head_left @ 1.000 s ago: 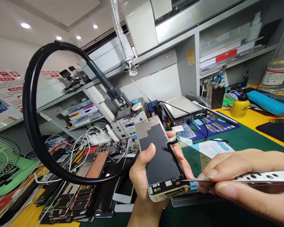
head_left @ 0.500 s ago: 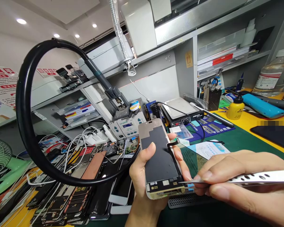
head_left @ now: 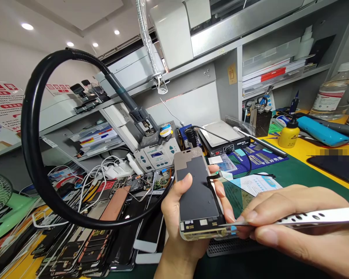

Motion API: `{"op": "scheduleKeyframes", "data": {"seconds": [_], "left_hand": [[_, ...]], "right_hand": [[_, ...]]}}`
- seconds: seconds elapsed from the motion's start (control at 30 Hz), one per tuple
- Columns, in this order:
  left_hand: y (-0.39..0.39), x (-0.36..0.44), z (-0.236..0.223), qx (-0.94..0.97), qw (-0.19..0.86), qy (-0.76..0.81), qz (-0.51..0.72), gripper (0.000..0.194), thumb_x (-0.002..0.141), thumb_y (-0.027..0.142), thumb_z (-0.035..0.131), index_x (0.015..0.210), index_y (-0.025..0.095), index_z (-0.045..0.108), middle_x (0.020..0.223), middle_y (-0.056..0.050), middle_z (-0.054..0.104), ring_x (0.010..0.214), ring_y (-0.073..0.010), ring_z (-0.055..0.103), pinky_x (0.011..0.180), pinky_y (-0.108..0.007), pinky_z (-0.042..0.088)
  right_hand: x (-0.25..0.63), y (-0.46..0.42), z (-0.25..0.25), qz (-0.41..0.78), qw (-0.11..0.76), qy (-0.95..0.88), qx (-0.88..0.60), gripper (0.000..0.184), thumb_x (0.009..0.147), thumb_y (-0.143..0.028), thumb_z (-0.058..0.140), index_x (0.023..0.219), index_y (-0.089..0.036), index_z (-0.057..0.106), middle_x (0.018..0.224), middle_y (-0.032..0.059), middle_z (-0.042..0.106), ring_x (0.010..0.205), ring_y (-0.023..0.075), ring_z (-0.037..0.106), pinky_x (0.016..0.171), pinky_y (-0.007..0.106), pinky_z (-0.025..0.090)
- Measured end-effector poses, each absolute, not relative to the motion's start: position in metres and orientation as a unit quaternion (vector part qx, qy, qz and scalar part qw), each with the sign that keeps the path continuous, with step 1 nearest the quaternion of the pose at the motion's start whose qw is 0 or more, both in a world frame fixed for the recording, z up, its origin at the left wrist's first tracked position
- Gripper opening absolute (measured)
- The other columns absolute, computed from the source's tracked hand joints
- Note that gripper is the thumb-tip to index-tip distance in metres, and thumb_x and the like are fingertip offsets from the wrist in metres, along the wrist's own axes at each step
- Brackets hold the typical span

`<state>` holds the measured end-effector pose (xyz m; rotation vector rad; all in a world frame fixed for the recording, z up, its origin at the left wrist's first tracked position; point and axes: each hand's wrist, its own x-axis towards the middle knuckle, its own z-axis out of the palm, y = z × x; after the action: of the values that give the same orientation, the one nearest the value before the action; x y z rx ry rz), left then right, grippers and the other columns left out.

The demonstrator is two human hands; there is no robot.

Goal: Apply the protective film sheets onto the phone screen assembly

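My left hand [head_left: 174,201] is wrapped around a phone screen assembly [head_left: 196,190], thumb across its dark back and fingers along the right edge. The assembly is tilted, its lower end toward me, with small gold contacts and a yellowish strip along that end. A black flex cable [head_left: 213,177] sticks out at its right side. Between thumb and fingers, my right hand [head_left: 282,221] pinches metal tweezers [head_left: 308,217] with holes in the handle. Their tip lies at the assembly's lower right corner; I cannot tell whether it touches. A small blue piece shows beneath the tip.
Many phone parts and screens [head_left: 125,232] lie on the left. A black hose [head_left: 31,155] loops above them. Behind stand a control unit [head_left: 157,155] and a flat heating plate [head_left: 221,133]. At the right are a yellow bottle [head_left: 289,133] and a large clear bottle [head_left: 328,97].
The view has shifted slightly. The screen assembly is turned a little more upright in my left hand, and the tweezers have moved slightly left with it. Both grips stay the same.
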<state>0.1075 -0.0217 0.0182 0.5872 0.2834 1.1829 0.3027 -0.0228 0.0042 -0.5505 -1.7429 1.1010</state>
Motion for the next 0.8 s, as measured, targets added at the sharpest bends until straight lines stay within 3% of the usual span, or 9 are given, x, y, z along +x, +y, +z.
{"op": "scheduleKeyframes", "data": {"seconds": [0.37, 0.5, 0.63, 0.67, 0.8], "left_hand": [[-0.022, 0.107, 0.019, 0.275, 0.777, 0.121, 0.553, 0.049, 0.095, 0.04, 0.041, 0.11, 0.006, 0.072, 0.081, -0.014, 0.067, 0.059, -0.0235, 0.067, 0.053, -0.033, 0.052], [-0.022, 0.107, 0.018, 0.279, 0.773, 0.13, 0.556, 0.048, 0.094, 0.041, 0.042, 0.11, 0.007, 0.071, 0.081, -0.012, 0.067, 0.059, -0.023, 0.067, 0.054, -0.032, 0.051], [-0.023, 0.107, 0.018, 0.277, 0.763, 0.154, 0.563, 0.047, 0.094, 0.042, 0.043, 0.109, 0.008, 0.071, 0.08, -0.01, 0.065, 0.056, -0.0217, 0.067, 0.055, -0.031, 0.049], [-0.023, 0.107, 0.019, 0.275, 0.763, 0.157, 0.563, 0.046, 0.094, 0.042, 0.043, 0.109, 0.008, 0.071, 0.08, -0.01, 0.065, 0.056, -0.0218, 0.067, 0.055, -0.031, 0.049], [-0.025, 0.108, 0.021, 0.268, 0.764, 0.16, 0.565, 0.045, 0.094, 0.042, 0.045, 0.11, 0.008, 0.07, 0.08, -0.01, 0.065, 0.056, -0.0223, 0.067, 0.056, -0.031, 0.048]], "right_hand": [[0.303, -0.024, 0.008, 0.478, 0.465, -0.706, -0.238, 0.022, 0.081, -0.025, 0.079, 0.095, -0.041, 0.082, 0.089, -0.0012, 0.081, 0.082, 0.0233, 0.078, 0.077, 0.027, 0.064], [0.302, -0.02, 0.0, 0.429, 0.501, -0.722, -0.208, 0.015, 0.081, -0.028, 0.082, 0.093, -0.037, 0.083, 0.083, 0.0007, 0.081, 0.073, 0.0246, 0.078, 0.066, 0.026, 0.066], [0.3, -0.02, 0.004, 0.445, 0.481, -0.716, -0.241, 0.016, 0.081, -0.027, 0.082, 0.095, -0.035, 0.084, 0.088, 0.0022, 0.081, 0.079, 0.0252, 0.078, 0.073, 0.027, 0.066], [0.3, -0.02, 0.006, 0.44, 0.499, -0.716, -0.21, 0.011, 0.081, -0.029, 0.081, 0.089, -0.036, 0.084, 0.082, 0.001, 0.081, 0.072, 0.0232, 0.078, 0.067, 0.024, 0.065], [0.301, -0.022, 0.011, 0.464, 0.47, -0.713, -0.236, 0.018, 0.081, -0.027, 0.079, 0.093, -0.04, 0.083, 0.089, -0.001, 0.081, 0.08, 0.0239, 0.078, 0.073, 0.026, 0.065]]}}
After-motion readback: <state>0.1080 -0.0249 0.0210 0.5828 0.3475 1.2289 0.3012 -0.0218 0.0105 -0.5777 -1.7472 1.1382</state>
